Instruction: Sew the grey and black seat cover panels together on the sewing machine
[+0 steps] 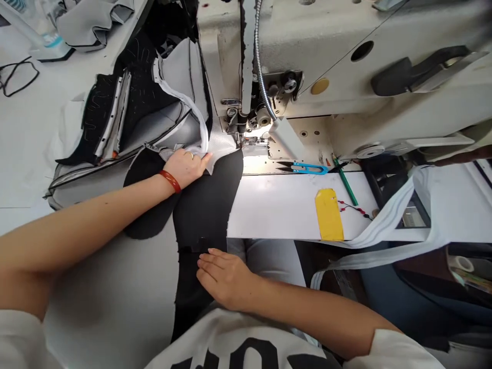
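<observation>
A long black fabric panel (203,200) runs from the sewing machine's presser foot (240,141) down toward my lap. My left hand (186,169), wearing a ring and a red bangle, is closed on the fabric layers left of the foot. Its index finger reaches over the white mesh fabric (221,146). White binding (202,120) curves down to that hand from a grey and black sewn piece (154,128). Lower down, my right hand (228,279) lies with fingers outstretched on the black panel, near a small black tab (202,245).
The sewing machine (330,56) fills the upper right. Blue thread snips (303,168), a green pen (348,187) and a yellow tag (329,215) lie on the table. White striped tape (388,218) loops at the right edge. Black-framed glasses (23,72) are at far left.
</observation>
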`<action>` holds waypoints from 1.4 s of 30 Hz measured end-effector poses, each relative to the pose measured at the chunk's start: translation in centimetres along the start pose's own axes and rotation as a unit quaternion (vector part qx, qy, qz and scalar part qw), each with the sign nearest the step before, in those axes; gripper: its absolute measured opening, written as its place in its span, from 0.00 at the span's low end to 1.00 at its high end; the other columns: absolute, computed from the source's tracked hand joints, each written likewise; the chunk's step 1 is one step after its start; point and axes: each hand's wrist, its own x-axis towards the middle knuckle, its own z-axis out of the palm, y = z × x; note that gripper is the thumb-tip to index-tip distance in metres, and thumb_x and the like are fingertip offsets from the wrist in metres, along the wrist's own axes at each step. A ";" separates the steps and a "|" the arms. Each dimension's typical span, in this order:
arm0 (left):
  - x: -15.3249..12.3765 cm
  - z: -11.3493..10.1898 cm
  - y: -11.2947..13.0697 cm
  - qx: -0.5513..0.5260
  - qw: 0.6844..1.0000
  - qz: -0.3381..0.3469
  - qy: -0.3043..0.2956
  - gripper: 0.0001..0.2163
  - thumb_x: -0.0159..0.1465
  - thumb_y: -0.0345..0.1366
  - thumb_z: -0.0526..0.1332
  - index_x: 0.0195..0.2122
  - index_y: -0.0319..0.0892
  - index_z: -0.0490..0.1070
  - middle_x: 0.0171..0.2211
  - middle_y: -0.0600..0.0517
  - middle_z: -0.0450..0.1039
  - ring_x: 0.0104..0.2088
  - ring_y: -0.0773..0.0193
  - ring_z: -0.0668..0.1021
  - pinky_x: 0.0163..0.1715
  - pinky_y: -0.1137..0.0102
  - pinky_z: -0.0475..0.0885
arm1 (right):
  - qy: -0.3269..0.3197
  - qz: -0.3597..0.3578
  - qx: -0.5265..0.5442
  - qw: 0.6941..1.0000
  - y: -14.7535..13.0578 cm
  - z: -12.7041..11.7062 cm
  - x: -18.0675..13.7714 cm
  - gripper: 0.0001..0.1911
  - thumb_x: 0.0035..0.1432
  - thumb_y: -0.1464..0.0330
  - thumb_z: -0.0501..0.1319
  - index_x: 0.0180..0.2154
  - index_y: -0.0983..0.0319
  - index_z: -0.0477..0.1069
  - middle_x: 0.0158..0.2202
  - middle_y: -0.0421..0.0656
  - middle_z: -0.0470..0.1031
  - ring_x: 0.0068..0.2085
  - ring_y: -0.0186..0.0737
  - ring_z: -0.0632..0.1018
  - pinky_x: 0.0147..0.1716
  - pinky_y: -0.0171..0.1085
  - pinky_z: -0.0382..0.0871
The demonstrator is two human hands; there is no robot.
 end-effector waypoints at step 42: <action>3.0 -1.0 5.5 -0.020 0.997 0.028 0.065 0.27 0.62 0.21 0.48 0.62 0.42 0.66 0.63 0.50 0.65 0.48 0.54 0.73 0.34 0.62 0.71 | -0.138 -0.015 -0.143 0.980 6.7 -1.6 3.5 0.15 0.64 0.78 0.52 0.47 0.78 0.74 0.52 0.63 0.75 0.54 0.53 0.78 0.53 0.50 0.74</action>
